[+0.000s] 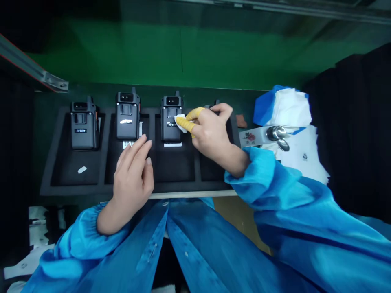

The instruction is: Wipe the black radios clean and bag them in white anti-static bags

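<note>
My right hand (210, 130), with yellow finger cots on two fingers, pinches a small white wipe (181, 123). The wipe touches the right edge of a black handheld radio (171, 132) marked Riton, lying back up in the third tray compartment. My left hand (132, 179) holds nothing; its fingers are stretched out, just below a second radio (126, 130). Another radio (84, 136) lies in the leftmost compartment. Behind my right hand is the antenna tip of a further radio (217, 102), its body mostly hidden.
The radios lie in a black foam tray (102, 162) with compartments. A white paper scrap (82, 169) is in the left one. To the right are a blue-wrapped stack of white wipes (290, 108), a metal-capped dispenser (276, 133) and a brown scrap (241, 121). A green panel (146, 57) stands behind.
</note>
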`<state>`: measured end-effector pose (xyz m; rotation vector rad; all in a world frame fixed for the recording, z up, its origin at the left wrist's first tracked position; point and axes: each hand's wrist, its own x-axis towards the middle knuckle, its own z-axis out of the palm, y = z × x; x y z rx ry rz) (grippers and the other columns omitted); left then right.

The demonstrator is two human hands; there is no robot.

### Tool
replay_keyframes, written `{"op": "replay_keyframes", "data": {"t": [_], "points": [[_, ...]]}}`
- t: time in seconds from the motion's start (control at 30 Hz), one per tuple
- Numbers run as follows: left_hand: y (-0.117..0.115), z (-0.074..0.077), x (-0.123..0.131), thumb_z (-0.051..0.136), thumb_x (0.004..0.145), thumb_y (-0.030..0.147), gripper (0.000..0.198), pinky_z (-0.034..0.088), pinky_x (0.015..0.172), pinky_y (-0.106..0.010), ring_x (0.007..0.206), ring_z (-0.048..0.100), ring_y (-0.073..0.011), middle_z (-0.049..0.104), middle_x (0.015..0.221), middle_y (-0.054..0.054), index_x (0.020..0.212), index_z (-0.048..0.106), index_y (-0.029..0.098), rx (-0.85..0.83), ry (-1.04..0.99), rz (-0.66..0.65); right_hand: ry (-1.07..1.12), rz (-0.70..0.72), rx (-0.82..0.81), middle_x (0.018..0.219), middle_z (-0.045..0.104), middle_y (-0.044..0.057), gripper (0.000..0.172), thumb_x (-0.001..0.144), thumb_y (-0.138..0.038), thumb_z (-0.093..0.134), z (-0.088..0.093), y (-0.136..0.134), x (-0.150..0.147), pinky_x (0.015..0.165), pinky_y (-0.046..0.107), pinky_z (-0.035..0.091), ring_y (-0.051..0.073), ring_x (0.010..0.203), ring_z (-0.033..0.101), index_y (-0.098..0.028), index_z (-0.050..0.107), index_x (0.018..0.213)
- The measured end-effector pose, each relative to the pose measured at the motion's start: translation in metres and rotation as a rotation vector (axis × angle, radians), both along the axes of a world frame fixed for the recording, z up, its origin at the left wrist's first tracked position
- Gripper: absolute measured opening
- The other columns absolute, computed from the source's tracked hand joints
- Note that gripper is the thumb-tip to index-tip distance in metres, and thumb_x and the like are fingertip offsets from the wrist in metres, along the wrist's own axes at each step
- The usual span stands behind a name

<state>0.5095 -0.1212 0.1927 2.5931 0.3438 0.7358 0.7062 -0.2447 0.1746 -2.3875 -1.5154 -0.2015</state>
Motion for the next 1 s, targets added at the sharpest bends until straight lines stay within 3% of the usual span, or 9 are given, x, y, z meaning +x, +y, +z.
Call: {"op": "replay_keyframes", "data": {"t": [0.13,0.2,0.37,0.5,0.63,0.73,0.87,0.93,1.0], "points": [[0.003,-0.004,-0.011,0.047,0.092,0.013,0.049,0.047,0.107,-0.043,0.127,0.057,-0.0244,0.060,0.136,-0.012,0.140,0.047,0.021,-0.016,0.046,0.014,-0.020,0.246,-0.085,0.082,0.064,0.001,0.041,0.098,-0.022,0.035,-0.003,-0.009,-0.015,0.090,0.042,0.017,0.014,0.082,0.047,-0.022,0.070,0.077],[0.004,-0.005,-0.013,0.047,0.092,0.013,0.047,0.047,0.107,-0.042,0.126,0.057,-0.0240,0.061,0.135,-0.013,0.139,0.048,0.021,-0.019,0.053,0.024,-0.029,0.325,-0.090,0.080,0.064,0.001,0.043,0.098,-0.020,0.035,0.002,-0.013,-0.021,0.089,0.041,0.017,0.013,0.080,0.046,-0.020,0.069,0.072],[-0.006,-0.010,0.003,0.041,0.092,0.010,0.040,0.035,0.115,-0.053,0.127,0.057,-0.0248,0.063,0.132,-0.014,0.129,0.056,0.016,0.035,0.094,-0.064,-0.022,0.060,-0.028,0.097,0.064,0.002,0.038,0.096,-0.016,0.034,0.015,0.009,-0.012,0.090,0.044,0.016,0.017,0.089,0.049,-0.025,0.071,0.102],[-0.017,-0.021,0.024,0.034,0.089,0.004,0.045,0.032,0.115,-0.059,0.134,0.050,-0.0293,0.056,0.139,-0.019,0.126,0.058,0.007,0.093,0.250,-0.185,-0.028,0.068,-0.111,0.094,0.064,0.003,0.035,0.095,-0.018,0.037,0.007,0.026,-0.010,0.092,0.044,0.015,0.018,0.089,0.049,-0.021,0.071,0.087],[-0.021,-0.029,0.030,0.032,0.088,0.003,0.046,0.035,0.114,-0.058,0.133,0.050,-0.0310,0.054,0.140,-0.022,0.127,0.057,0.002,0.098,0.301,-0.183,-0.100,0.002,-0.114,0.086,0.063,0.003,0.038,0.094,-0.013,0.035,-0.006,0.014,-0.013,0.092,0.043,0.016,0.016,0.083,0.049,-0.019,0.068,0.077],[-0.021,-0.030,0.028,0.033,0.089,0.004,0.045,0.036,0.114,-0.057,0.134,0.049,-0.0317,0.054,0.139,-0.022,0.126,0.057,0.001,0.107,0.281,-0.181,-0.160,-0.113,-0.060,0.080,0.060,0.002,0.037,0.094,-0.015,0.033,-0.007,-0.007,-0.009,0.091,0.044,0.018,0.017,0.081,0.047,-0.021,0.067,0.078],[-0.020,-0.031,0.026,0.032,0.091,0.005,0.044,0.037,0.113,-0.056,0.134,0.049,-0.0308,0.053,0.140,-0.022,0.128,0.056,0.002,0.119,0.271,-0.177,-0.257,-0.336,0.079,0.082,0.060,0.006,0.031,0.089,-0.020,0.039,0.011,-0.050,0.023,0.086,0.047,0.020,0.020,0.083,0.044,-0.023,0.070,0.088],[-0.019,-0.033,0.026,0.033,0.092,0.007,0.044,0.036,0.114,-0.057,0.135,0.048,-0.0308,0.052,0.142,-0.022,0.129,0.055,0.003,0.116,0.264,-0.185,-0.345,-0.511,0.123,0.084,0.061,0.009,0.026,0.084,-0.022,0.046,0.026,-0.080,0.050,0.082,0.048,0.019,0.022,0.084,0.042,-0.020,0.073,0.085],[-0.017,-0.035,0.026,0.034,0.092,0.008,0.043,0.036,0.113,-0.058,0.134,0.048,-0.0320,0.053,0.141,-0.023,0.129,0.056,0.003,0.117,0.235,-0.199,-0.378,-0.784,0.106,0.084,0.061,0.011,0.021,0.077,-0.023,0.054,0.042,-0.113,0.073,0.078,0.048,0.018,0.022,0.084,0.040,-0.018,0.074,0.080]]}}
